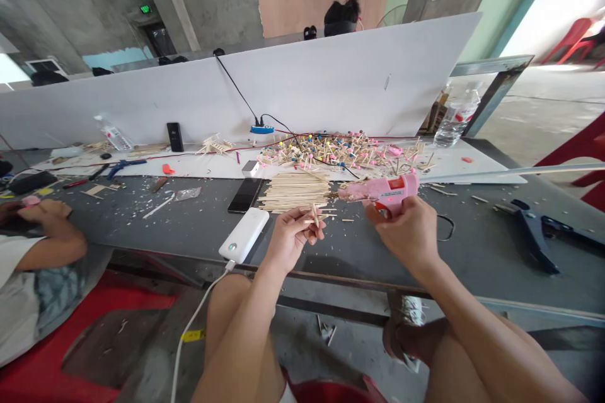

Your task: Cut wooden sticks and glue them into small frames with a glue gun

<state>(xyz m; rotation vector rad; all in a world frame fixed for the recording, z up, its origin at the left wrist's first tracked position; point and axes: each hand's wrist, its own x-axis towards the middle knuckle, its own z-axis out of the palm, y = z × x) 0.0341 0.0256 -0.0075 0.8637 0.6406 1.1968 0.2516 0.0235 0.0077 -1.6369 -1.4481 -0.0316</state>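
Observation:
My left hand (293,233) pinches a small assembly of wooden sticks (316,215) above the table's front part. In my right hand (410,232) is a pink hot glue gun (390,192), its nozzle pointing left toward the sticks but apart from them. A finger lies near the orange trigger. Just beyond my left hand, a layer of bare wooden sticks (295,192) lies side by side. Behind it spreads a heap of short sticks with coloured tips (326,150).
A white power bank (244,235) with a cable sits at the table edge, near a black phone (244,195). Blue-handled cutters (534,233) lie at right. Water bottles (457,116) and a blue power strip (261,130) stand near the white partition (189,97). A co-worker's arm (51,233) is at left.

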